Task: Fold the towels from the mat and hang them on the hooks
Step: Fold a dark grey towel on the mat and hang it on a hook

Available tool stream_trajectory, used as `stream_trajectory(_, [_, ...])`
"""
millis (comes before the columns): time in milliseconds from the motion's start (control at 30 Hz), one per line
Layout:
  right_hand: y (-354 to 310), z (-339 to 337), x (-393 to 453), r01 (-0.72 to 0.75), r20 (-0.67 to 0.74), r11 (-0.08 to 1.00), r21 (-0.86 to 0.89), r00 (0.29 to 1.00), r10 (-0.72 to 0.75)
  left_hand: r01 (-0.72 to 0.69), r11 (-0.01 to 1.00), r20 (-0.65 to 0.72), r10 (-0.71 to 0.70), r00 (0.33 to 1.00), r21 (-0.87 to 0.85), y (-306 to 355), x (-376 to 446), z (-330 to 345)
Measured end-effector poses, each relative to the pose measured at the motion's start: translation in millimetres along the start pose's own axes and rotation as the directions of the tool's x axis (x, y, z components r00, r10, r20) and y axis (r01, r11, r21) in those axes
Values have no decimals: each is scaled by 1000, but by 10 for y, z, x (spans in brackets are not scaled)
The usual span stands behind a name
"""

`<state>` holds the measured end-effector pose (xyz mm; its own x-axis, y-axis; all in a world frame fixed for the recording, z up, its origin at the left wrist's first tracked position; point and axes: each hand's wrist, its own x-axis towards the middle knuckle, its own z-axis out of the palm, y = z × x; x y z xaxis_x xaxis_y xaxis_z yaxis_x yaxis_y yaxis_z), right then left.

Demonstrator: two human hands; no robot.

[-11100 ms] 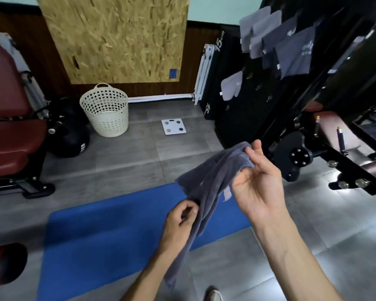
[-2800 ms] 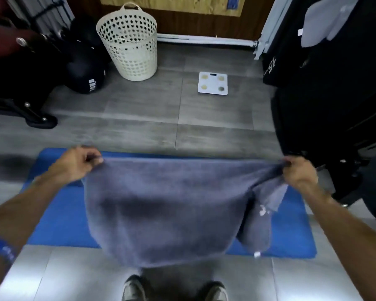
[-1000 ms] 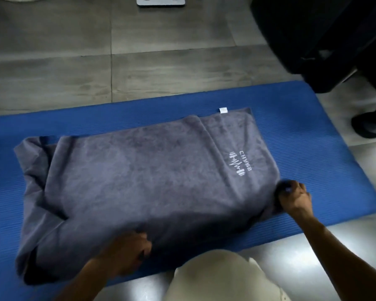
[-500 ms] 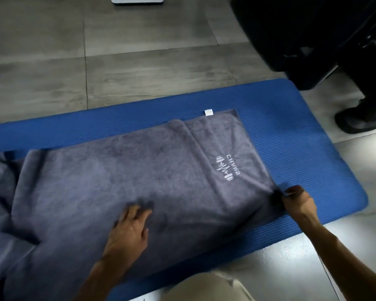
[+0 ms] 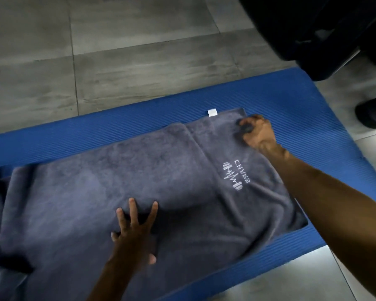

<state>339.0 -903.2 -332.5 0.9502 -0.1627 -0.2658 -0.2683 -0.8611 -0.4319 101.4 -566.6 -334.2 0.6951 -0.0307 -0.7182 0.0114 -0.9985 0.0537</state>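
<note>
A grey towel [image 5: 91,185] with a white logo and a small white tag lies spread across the blue mat [image 5: 280,98]. Its left end is rumpled and runs past the frame's left edge. My left hand [image 5: 135,231] presses flat on the towel's near middle, fingers straight and spread. My right hand [image 5: 257,133] is at the towel's far right corner, its fingers curled and pinching the cloth there. No hooks are in view.
Grey floor tiles [image 5: 139,51] lie beyond the mat and at its near right corner. Black gym equipment [image 5: 313,29] looms at the top right, close to the mat's far right end, with a dark foot [image 5: 373,114] on the floor beside it.
My right hand has let go of the towel's near right corner and moved up to its far right corner. The left hand stays flat on the towel.
</note>
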Motion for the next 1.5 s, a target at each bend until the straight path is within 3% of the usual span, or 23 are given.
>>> stream_trajectory(67, [-33,34,239,-49,14,999,-10,999,49,-3,1000,-18,4,1000,9,8,9,1])
stream_trajectory(300, [-13,-103,554,-213,87,914,346,977,195,-1,1000,23,1,1000,2,19,-11,-35])
stream_trajectory(367, [13,-166,536,-224,92,905,362,974,205,-10,1000,17,10,1000,-19,10,7,-34])
stream_trajectory(500, [184,16,215,-181,-5,946,270,982,189,-26,994,39,30,999,-102,-26,18,-46])
stream_trajectory(600, [253,296,-470,-55,-39,998,22,998,56,-47,994,0,47,999,-103,-63,40,-4])
stream_trajectory(700, [501,649,-1321,78,-157,994,-71,984,-89,-37,989,6,38,999,-143,-72,52,25])
stream_trajectory(767, [720,773,-1827,69,-181,988,-135,979,-93,-26,986,14,29,999,-167,-86,55,23])
stream_trajectory(833, [1000,740,-2188,-52,-174,978,-200,985,17,-20,982,16,23,1000,-190,-79,52,39])
stream_trajectory(933, [1368,519,-2447,-292,-179,950,-107,946,270,-11,974,-10,9,1000,-228,-68,38,66])
stream_trajectory(1067, [1501,280,-2492,-296,-206,955,-28,936,284,10,983,-76,-24,997,-185,47,-111,226])
stream_trajectory(1167, [1509,253,-2438,-298,-229,951,86,923,310,-115,992,-341,92,935,-49,272,-405,642])
stream_trajectory(1333, [1399,163,-2293,-387,-168,851,356,869,465,-354,933,-366,353,861,69,485,-777,1360])
stream_trajectory(1433, [1412,85,-2273,-435,-183,853,289,849,495,-402,914,-376,394,839,59,474,-812,1516])
stream_trajectory(1500, [1395,81,-2321,-453,-231,885,103,855,465,-423,905,-396,404,824,44,460,-824,1577])
